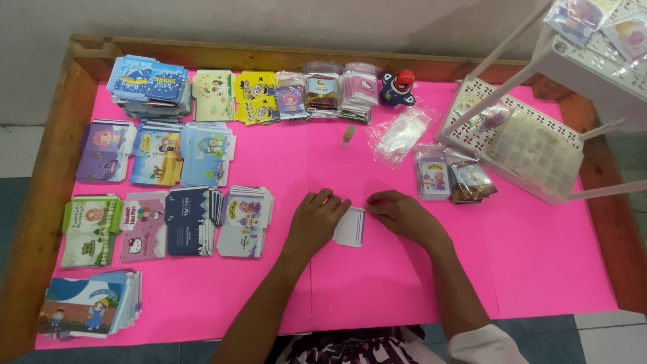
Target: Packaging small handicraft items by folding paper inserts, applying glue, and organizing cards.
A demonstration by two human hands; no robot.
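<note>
Both hands, L & R, pinch small flat white card btwn them; smooth pink paper sheet under, wood-rimmed table.

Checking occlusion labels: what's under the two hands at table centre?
A small white envelope lies flat on the pink sheet, pressed by left hand and right hand. Its edges beneath the fingers are covered; whether anything lies under it cannot be seen.
</note>
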